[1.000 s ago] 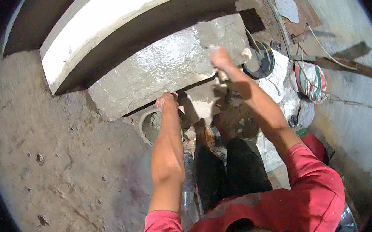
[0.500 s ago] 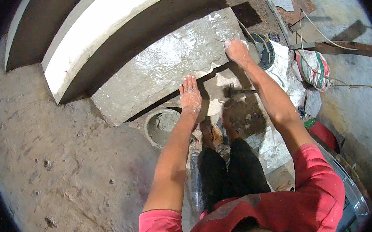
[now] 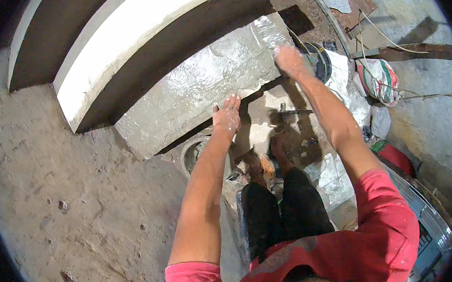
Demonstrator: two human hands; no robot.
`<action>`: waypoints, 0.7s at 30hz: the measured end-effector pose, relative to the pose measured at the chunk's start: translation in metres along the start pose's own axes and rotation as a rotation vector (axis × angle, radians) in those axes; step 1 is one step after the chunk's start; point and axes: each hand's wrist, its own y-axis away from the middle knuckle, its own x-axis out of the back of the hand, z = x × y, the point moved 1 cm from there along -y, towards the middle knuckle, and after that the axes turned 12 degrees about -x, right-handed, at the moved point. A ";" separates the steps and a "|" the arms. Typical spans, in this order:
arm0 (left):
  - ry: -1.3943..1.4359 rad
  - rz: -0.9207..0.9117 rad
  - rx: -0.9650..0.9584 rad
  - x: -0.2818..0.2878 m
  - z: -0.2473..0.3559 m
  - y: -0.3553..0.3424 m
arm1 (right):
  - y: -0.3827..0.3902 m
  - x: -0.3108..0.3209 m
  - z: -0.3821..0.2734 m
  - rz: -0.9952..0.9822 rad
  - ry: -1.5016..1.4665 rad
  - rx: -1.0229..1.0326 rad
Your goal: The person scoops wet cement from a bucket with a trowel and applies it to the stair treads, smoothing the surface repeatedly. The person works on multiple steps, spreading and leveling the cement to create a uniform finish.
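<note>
See the left hand (image 3: 226,121) open and flattened, fingers extended over the near edge of the wet cement slab (image 3: 181,94), apparently resting there; load that palm lightly, more for balance than as a prop, to spare the soft-looking lip from dents. See the right hand (image 3: 290,60) curled in tight by the slab's right edge, blurred; cannot tell, through that blur, a gripped tool from bare knuckles, nor settle the nature of the shiny streaked patch (image 3: 265,31) just beyond, toward the far right corner. Best, probably, to work there in long, even, low-angled passes, easing off toward the right edge to avoid dragging cement over the side. Read the sheen as a guide: glossy around the middle, rougher and ragged along the near edge. Give that ragged stretch the lightest, most patient strokes, with the left fingers lifted clear of any pass along it. Farther out, mind the round container (image 3: 184,162) below the near edge, toward the left, and avoid knocking it. Beyond that, step carefully around the hammer-like tool (image 3: 296,112) on the ground in front of the slab, beware of bumping the dark bucket (image 3: 329,66) beside the right edge, and leave knuckle room under the white curved wall (image 3: 125,48) along the far edge.
</note>
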 end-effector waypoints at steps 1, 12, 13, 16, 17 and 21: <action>-0.003 -0.005 0.005 0.002 0.001 0.000 | -0.007 0.001 0.008 -0.038 0.013 0.018; 0.008 -0.109 -0.010 0.013 0.002 0.003 | 0.042 -0.029 -0.136 -0.437 -0.528 -0.304; 0.006 -0.104 -0.010 0.013 0.002 0.002 | 0.048 -0.025 -0.140 -0.437 -0.469 -0.262; 0.023 -0.135 0.006 0.014 0.003 0.000 | 0.070 -0.014 -0.141 -0.395 -0.226 0.036; 0.022 -0.144 0.011 0.015 0.005 -0.001 | 0.074 -0.011 -0.137 -0.344 -0.192 0.083; 0.033 -0.123 0.017 0.019 0.004 0.000 | 0.056 -0.002 -0.097 -0.239 0.089 0.348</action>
